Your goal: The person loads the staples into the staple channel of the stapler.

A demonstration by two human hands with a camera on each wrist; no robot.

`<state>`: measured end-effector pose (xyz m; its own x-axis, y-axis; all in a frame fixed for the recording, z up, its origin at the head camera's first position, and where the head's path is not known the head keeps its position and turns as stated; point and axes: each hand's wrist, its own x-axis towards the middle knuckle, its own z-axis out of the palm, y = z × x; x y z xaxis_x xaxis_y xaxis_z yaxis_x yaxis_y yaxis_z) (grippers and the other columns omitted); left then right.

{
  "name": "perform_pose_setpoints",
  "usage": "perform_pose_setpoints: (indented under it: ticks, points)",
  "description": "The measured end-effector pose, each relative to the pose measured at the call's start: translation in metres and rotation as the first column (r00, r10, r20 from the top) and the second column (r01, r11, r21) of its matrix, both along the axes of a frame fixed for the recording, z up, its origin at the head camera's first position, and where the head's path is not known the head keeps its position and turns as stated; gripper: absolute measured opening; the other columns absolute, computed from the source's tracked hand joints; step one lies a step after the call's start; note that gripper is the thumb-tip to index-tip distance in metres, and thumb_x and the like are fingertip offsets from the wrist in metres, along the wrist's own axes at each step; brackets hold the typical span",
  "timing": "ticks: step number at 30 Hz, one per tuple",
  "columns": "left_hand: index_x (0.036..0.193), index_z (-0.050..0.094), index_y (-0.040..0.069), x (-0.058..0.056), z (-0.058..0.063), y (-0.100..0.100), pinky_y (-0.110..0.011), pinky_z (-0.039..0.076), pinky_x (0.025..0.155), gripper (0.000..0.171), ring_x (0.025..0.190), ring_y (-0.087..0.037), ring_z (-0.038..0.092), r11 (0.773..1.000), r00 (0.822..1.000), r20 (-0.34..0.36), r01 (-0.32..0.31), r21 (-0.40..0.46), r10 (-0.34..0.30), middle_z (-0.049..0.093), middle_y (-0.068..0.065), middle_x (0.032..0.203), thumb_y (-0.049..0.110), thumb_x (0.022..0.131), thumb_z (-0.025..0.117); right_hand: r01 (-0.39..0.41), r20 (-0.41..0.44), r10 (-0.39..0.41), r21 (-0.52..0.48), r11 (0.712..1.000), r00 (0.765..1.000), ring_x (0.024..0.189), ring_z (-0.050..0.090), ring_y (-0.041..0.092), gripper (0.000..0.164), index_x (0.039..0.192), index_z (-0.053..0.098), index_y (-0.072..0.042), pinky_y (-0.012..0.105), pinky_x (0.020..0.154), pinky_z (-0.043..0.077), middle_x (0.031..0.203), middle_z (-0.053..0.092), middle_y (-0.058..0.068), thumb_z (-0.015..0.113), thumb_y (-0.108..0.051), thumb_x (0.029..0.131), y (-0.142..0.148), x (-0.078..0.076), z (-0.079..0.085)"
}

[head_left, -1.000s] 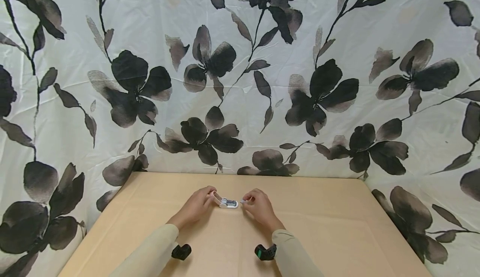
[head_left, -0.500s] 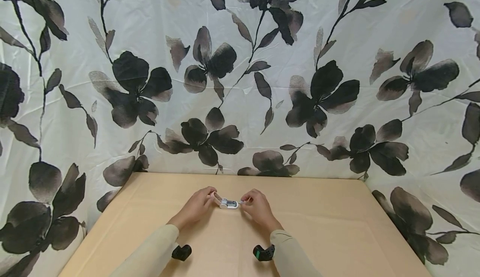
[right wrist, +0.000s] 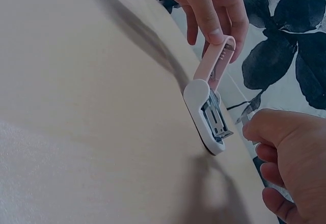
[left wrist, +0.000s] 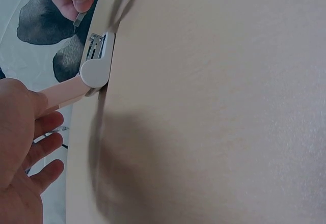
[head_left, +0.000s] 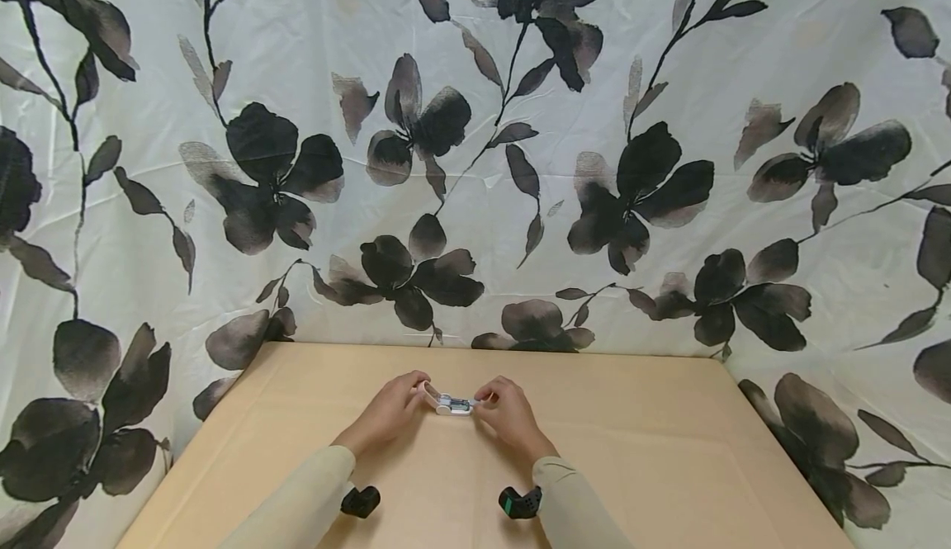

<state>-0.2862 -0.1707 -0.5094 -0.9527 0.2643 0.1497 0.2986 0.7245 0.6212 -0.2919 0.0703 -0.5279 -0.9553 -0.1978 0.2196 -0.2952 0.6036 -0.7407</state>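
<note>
A small pink-and-white stapler (head_left: 451, 408) stands on the table, its pink top swung up and its metal staple channel (right wrist: 216, 116) exposed. My left hand (head_left: 390, 409) pinches the raised pink top (left wrist: 65, 92) between thumb and finger, the other fingers loosely bent. Beyond the white end of the stapler, my right hand (head_left: 508, 415) pinches a short grey strip of staples (left wrist: 79, 19) between thumb and forefinger. In the right wrist view the strip lies beside the channel's end, apart from it, largely covered by the fingertips.
The tan table (head_left: 654, 450) spreads around both hands. A white curtain with dark flowers (head_left: 520, 161) hangs behind its far edge. Black wrist devices (head_left: 360, 501) sit under both forearms.
My right hand has shifted slightly left with the staples, closer to the stapler's end. The left hand and the stapler have stayed nearly still.
</note>
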Motion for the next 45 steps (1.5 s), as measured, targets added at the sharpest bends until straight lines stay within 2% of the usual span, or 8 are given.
perform_pose_setpoints:
  ticks: [19,45]
  points:
    - [0.128,0.063,0.002,0.000,-0.004,-0.005,-0.057,0.046,0.114,0.025,0.129,-0.038,0.061,1.000,1.000,-0.007,0.020,0.004,-0.020,0.069,-0.013,0.126,0.014,0.106,0.057,0.001,0.032,-0.002,0.021,1.000,0.999,0.089,0.055,0.015,0.005,0.092,0.075,-0.009,0.024,0.076,0.047,0.095,0.064,0.000,0.079,-0.008,0.088,-0.009,0.002,-0.001]
    - [0.127,0.063,0.003,0.001,0.001,-0.002,-0.057,0.046,0.113,0.024,0.127,-0.036,0.062,1.000,1.000,0.006,0.019,-0.003,-0.019,0.071,-0.010,0.122,0.013,0.106,0.057,-0.025,0.027,0.024,0.042,0.999,0.999,0.086,0.053,0.012,0.005,0.091,0.076,-0.010,0.023,0.075,0.047,0.093,0.064,-0.001,0.078,-0.007,0.087,-0.015,-0.002,0.000]
